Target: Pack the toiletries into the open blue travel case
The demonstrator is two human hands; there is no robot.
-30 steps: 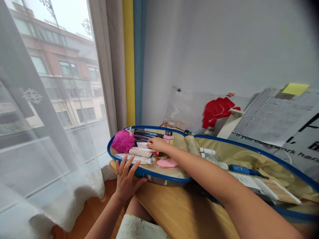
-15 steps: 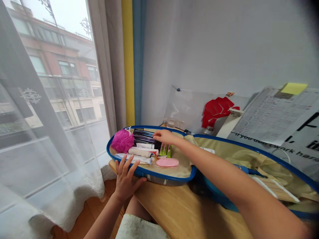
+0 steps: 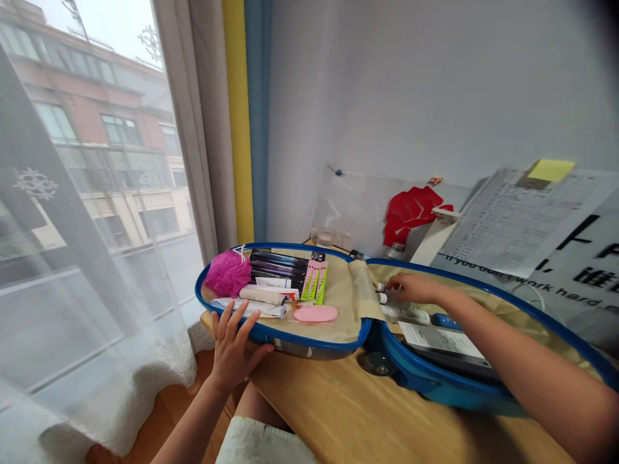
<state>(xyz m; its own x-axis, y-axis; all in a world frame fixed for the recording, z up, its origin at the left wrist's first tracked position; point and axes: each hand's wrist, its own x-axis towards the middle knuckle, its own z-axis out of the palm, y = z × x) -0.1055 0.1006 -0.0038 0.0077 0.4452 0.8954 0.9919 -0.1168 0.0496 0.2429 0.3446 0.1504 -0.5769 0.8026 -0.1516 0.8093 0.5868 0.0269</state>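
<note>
An open blue suitcase [image 3: 309,340] lies on a wooden table [image 3: 367,412]. Its left half holds a pink bath pouf [image 3: 227,274], dark tubes [image 3: 278,263], white tubes [image 3: 264,295], pink-and-green packets [image 3: 314,281] and a pink oval pad [image 3: 315,314]. My left hand [image 3: 232,345] rests flat on the near-left rim, fingers spread. My right hand [image 3: 411,287] reaches into the right half, fingers curled on small white bottles [image 3: 381,291]. A booklet [image 3: 440,339] and a blue item [image 3: 442,320] lie beside my forearm.
A window with a sheer curtain [image 3: 97,258] fills the left side. Against the wall behind the case stand a clear plastic sheet [image 3: 353,206], a red paper shape [image 3: 411,212] and printed papers [image 3: 527,225] with a yellow sticky note [image 3: 551,170]. My knee [image 3: 256,438] is under the table edge.
My right hand left the items in the left half and moved right across the hinge to the small white bottles. The left hand stayed on the rim. The view shifted slightly right.
</note>
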